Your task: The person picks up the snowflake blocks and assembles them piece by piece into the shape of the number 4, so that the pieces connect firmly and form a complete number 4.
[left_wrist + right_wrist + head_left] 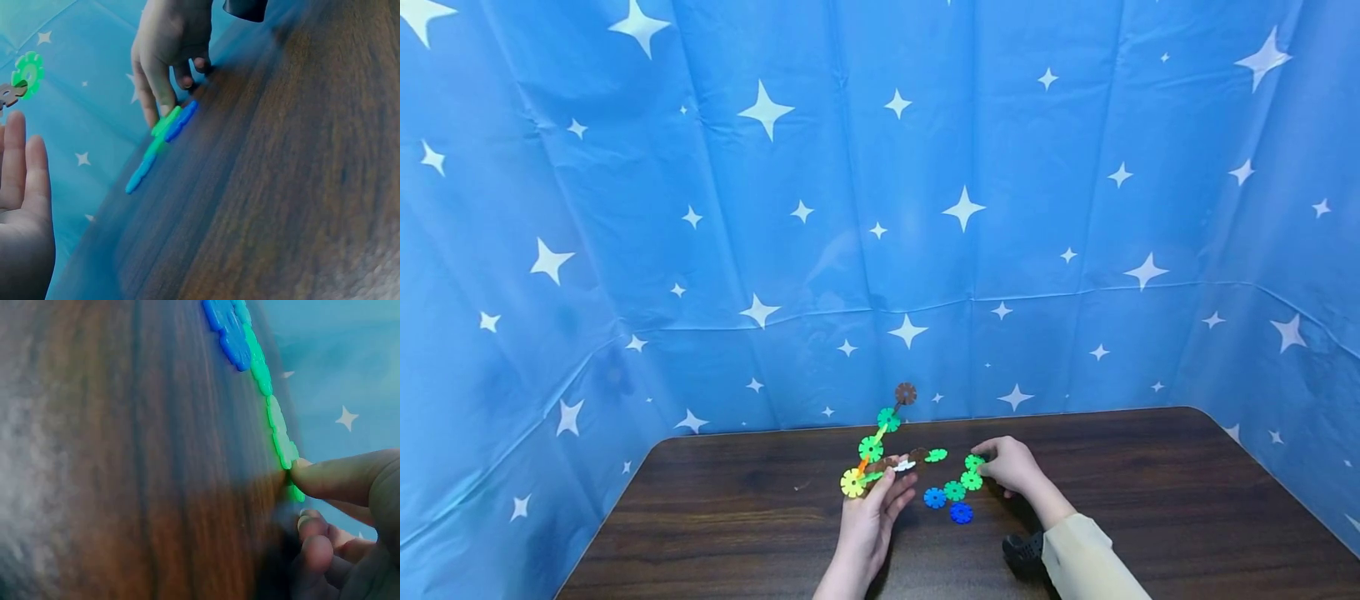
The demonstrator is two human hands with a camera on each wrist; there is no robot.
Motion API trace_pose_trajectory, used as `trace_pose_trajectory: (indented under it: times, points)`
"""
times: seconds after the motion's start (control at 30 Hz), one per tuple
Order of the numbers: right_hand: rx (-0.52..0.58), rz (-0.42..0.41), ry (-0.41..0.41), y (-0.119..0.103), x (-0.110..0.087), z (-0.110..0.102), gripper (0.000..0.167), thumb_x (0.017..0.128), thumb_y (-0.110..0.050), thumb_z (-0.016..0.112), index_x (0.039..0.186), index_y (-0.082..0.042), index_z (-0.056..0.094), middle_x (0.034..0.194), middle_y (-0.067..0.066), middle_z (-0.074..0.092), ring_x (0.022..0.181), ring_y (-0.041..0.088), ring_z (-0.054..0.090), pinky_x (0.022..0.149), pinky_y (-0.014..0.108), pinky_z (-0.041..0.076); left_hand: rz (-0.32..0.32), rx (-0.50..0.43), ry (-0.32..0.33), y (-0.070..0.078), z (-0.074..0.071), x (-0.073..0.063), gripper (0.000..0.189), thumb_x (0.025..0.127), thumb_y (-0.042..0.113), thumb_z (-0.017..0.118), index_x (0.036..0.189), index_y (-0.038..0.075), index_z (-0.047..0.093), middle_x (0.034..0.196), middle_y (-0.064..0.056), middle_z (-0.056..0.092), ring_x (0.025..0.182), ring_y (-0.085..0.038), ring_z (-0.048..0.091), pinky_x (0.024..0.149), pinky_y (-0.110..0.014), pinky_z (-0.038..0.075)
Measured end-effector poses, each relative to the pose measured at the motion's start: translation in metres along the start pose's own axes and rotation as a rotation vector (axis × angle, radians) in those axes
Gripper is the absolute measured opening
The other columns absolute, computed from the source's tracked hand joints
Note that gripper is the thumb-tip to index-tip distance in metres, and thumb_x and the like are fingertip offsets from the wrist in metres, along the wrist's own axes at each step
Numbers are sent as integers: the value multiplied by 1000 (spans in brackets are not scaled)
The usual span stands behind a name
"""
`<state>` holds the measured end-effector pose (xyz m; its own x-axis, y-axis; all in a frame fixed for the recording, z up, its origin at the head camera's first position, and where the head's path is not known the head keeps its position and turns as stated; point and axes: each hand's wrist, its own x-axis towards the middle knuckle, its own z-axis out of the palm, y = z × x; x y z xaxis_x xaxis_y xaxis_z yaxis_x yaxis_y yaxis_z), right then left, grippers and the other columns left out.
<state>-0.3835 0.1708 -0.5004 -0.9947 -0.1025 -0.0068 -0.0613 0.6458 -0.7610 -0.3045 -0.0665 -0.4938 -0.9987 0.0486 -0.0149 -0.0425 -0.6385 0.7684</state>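
My left hand (pixel 868 521) holds up a chain of interlocked, notched plastic discs. A yellow disc (pixel 852 482) sits at its corner; one branch climbs past a green disc (pixel 871 449) to a brown disc (pixel 906 393) at the top. Another branch, with a white disc (pixel 904 466), runs right to a green disc (pixel 28 75). My right hand (pixel 1011 464) pinches a bright green disc (pixel 297 492) between thumb and finger at the tabletop. Beside it lie more green discs (pixel 955 490), a light blue disc (pixel 935 498) and a dark blue disc (pixel 962 512).
Both hands are over a dark wood-grain table (pixel 715 508). Behind it hangs a blue curtain (pixel 1030 250) with white stars. A black strap-like device (pixel 1024 550) is by the right wrist, near the cream sleeve (pixel 1086 554).
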Motion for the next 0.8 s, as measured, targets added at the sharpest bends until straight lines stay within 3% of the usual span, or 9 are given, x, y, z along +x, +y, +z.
trace_pose_trajectory:
  times: [0.2, 0.37, 0.57, 0.8]
  points:
    - [10, -9, 33, -2, -2, 4, 22, 81, 0, 71, 103, -4, 65, 79, 7, 51, 42, 16, 39, 37, 30, 40, 5, -20, 16, 1, -2, -1, 20, 96, 12, 62, 114, 3, 63, 113, -10, 68, 97, -23, 68, 87, -38, 52]
    - [85, -19, 92, -2, -8, 9, 17, 81, 3, 67, 95, -5, 61, 77, 6, 51, 45, 17, 42, 37, 29, 38, -9, -16, 28, 2, -3, -2, 31, 96, 15, 63, 122, -3, 59, 113, -10, 68, 97, -22, 68, 88, -37, 51]
    - [352, 15, 133, -14, -19, 4, 14, 85, 5, 64, 98, 1, 63, 78, 8, 57, 60, 21, 59, 48, 35, 51, 5, -7, 11, 1, -3, -2, 28, 96, 14, 62, 120, -1, 60, 113, -11, 68, 97, -21, 68, 89, -36, 51]
    - [666, -19, 88, -31, -29, -3, 25, 90, 2, 61, 115, 6, 59, 89, 13, 59, 75, 29, 67, 65, 43, 57, 20, -12, 0, 1, -1, 0, 28, 96, 13, 62, 119, -2, 60, 112, -11, 69, 95, -21, 68, 89, -37, 51]
